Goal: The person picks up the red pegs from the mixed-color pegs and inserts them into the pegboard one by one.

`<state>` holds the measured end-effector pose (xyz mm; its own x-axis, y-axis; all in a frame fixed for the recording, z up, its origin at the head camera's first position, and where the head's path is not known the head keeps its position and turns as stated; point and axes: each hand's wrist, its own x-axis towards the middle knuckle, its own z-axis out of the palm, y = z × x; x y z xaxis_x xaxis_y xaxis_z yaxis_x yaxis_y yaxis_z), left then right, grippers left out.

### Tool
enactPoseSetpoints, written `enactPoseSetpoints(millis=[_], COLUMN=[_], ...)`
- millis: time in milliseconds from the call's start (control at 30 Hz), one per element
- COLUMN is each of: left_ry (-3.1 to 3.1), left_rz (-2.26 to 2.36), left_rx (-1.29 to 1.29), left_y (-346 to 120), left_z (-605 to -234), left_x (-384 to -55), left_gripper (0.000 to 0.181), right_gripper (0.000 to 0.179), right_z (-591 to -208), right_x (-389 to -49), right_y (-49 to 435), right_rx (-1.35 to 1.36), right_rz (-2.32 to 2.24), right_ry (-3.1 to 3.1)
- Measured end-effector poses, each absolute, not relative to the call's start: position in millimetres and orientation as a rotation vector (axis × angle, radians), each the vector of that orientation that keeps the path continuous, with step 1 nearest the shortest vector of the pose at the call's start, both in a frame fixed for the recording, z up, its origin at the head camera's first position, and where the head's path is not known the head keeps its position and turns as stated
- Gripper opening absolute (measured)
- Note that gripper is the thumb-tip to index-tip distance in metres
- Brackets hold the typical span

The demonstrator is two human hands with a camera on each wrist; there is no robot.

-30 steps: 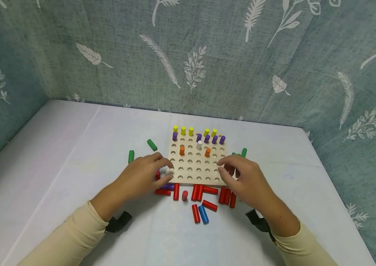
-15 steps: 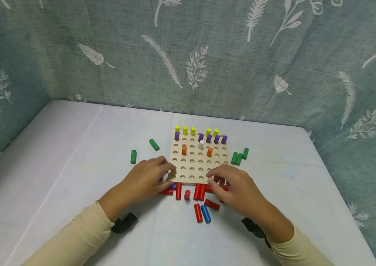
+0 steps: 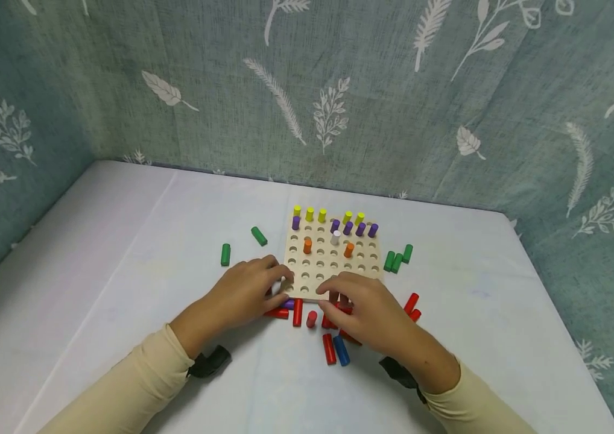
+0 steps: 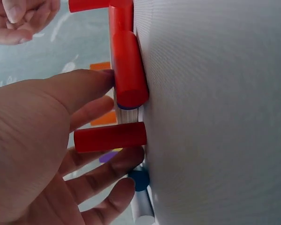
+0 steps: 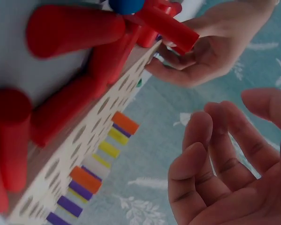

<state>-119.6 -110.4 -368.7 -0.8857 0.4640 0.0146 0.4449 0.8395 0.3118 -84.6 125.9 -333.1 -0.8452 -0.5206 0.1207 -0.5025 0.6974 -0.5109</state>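
A wooden pegboard (image 3: 313, 283) with rows of holes lies on the table, several yellow, purple and orange pegs and a white peg (image 3: 336, 237) standing in it. My left hand (image 3: 247, 289) rests at its front left corner, fingers spread and slightly bent. In the left wrist view, the thumb is right by a red peg (image 4: 131, 70), and the fingertips are close to a blue peg (image 4: 139, 180) and a loose white peg (image 4: 142, 208). My right hand (image 3: 369, 307) hovers over the front right part of the board, fingers loosely bent, holding nothing, partly hiding red pegs beneath.
Along the board's front lie several red pegs (image 3: 298, 312) and a purple peg (image 3: 288, 304); one red peg (image 3: 312, 319) stands upright. Nearer is a blue peg (image 3: 342, 351). Green pegs (image 3: 225, 254) lie left of the board, more green pegs (image 3: 396, 262) right.
My right hand has moved left along the board's front, uncovering green and red pegs on the right. My left hand stays at the corner. The head view has shifted slightly.
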Motion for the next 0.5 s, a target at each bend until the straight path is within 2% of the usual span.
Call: enactPoseSetpoints(millis=[500], left_ry=[2.934], left_rz=[0.524], left_rx=[0.744], left_y=[-112], left_z=[-372], left_x=[-123], left_gripper=[0.03], right_gripper=[0.027], right_z=[-347], right_x=[-85], right_y=[117], right_rx=[-0.88], right_rz=[-0.694], right_ry=[2.807])
